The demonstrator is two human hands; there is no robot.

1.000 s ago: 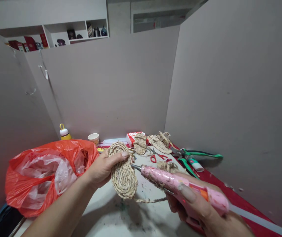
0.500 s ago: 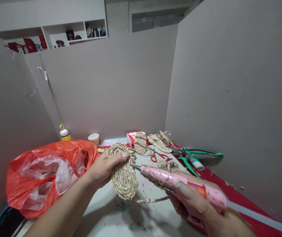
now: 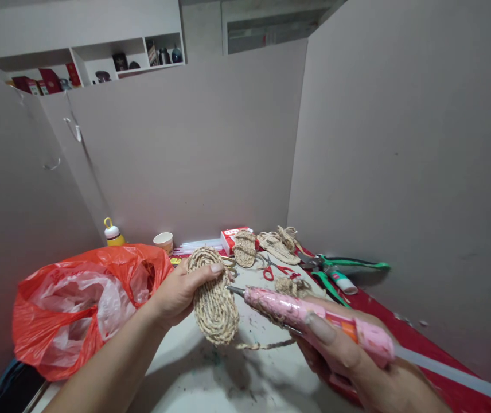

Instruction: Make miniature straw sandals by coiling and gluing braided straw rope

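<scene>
My left hand [image 3: 187, 289] is closed on a coiled straw-rope sole [image 3: 215, 310], thumb across its face and fingers behind it. The sole is an upright oval above the table. In my right hand [image 3: 349, 355] is a pink hot glue gun [image 3: 280, 307], gripped by its body, with a clear glue stick [image 3: 452, 376] sticking out of its rear. The gun's metal nozzle [image 3: 234, 289] points left at the sole's right edge; whether it touches cannot be made out. A loose end of braided rope [image 3: 267, 346] runs from the sole's bottom toward my right hand.
An orange-red plastic bag [image 3: 73, 304] fills the left. Behind stand a paper cup [image 3: 163, 242], a yellow bottle [image 3: 113, 234] and a red-white box [image 3: 228, 238]. Woven sandals [image 3: 277, 246], red scissors [image 3: 277, 269], a rope bundle [image 3: 291, 285] and green-handled pliers [image 3: 340, 264] lie right. Grey partitions enclose the table.
Almost nothing differs. The sole and both hands hold nearly the same place, with the glue gun's nozzle still by the sole's right edge; the view has shifted slightly.
</scene>
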